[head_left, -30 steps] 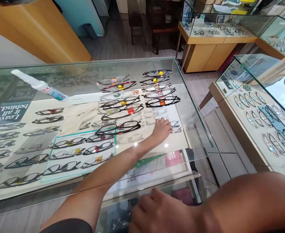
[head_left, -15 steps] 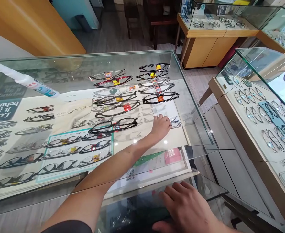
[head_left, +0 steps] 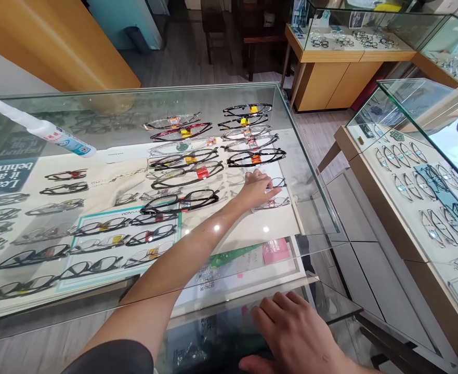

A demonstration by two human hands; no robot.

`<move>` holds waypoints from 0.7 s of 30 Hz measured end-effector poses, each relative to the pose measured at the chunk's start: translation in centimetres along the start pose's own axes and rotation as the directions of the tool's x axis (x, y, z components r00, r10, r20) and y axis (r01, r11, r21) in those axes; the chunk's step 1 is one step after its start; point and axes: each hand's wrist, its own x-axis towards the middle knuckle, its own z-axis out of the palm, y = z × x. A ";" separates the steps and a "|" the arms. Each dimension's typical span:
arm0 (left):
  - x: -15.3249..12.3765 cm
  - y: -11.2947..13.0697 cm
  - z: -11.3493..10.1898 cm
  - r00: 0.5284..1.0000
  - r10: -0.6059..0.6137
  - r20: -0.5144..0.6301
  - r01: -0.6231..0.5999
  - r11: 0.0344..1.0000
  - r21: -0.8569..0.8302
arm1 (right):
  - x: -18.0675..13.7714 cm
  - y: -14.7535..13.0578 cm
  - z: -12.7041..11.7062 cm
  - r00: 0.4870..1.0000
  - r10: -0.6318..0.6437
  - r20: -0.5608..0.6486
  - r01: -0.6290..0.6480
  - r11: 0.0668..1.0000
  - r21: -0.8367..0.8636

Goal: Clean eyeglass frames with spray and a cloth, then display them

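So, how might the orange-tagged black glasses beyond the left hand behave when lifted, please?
The black glasses are probably light, given their slim rims. Those rims look evenly curved, suggesting stiffness. Such thin parts could bend if squeezed hard.

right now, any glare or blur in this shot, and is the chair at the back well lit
Head view: two white glare spots on the case, one over the left forearm; head view: right hand shows no clear blur; head view: chair looks dim.

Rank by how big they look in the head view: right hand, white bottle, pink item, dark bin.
1. Right hand
2. White bottle
3. Pink item and dark bin: too alike to rank.
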 end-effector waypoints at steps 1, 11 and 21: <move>0.2 0.0 0.0 1.000 0.003 0.026 -0.002 1.000 -0.020 | 0.0 0.0 0.1 1.000 -0.001 -0.002 0.001 1.000 -0.001; 1.0 0.1 1.3 0.988 -0.044 0.151 0.047 0.999 -0.014 | -0.1 0.1 0.6 0.999 -0.024 -0.042 0.023 0.999 -0.026; 0.5 0.5 1.2 0.994 0.008 0.112 -0.020 0.994 0.107 | -0.5 0.2 0.7 0.995 -0.029 0.099 0.031 0.999 -0.019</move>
